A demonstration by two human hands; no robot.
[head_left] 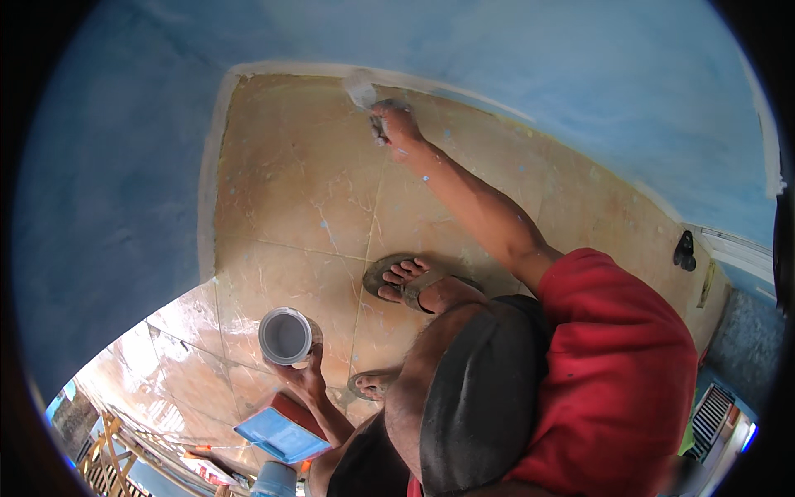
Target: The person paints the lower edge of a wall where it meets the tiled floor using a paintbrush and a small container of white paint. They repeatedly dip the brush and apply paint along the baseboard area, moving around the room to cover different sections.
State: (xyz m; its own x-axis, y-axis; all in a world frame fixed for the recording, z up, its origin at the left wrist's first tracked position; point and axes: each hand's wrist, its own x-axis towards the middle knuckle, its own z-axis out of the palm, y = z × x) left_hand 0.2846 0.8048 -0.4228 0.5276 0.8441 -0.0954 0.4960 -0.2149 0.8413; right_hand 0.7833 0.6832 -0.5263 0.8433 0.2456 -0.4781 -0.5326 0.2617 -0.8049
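Grey paint (285, 336): sat in the can (316, 335), mouth up, presumably to avoid spilling.
Left hand (305, 378): fingers gripped the can from its near side, partly hidden; well apart from the wall (497, 50).
Right hand (397, 123): fingers closed around the brush (359, 88) handle, arm outstretched.
Brush: blurred head at the whitish border (281, 68) where wall met floor (290, 199); long reach, I judged, spared stepping closer.
Feet (406, 276): sandalled, apart, likely for balance.
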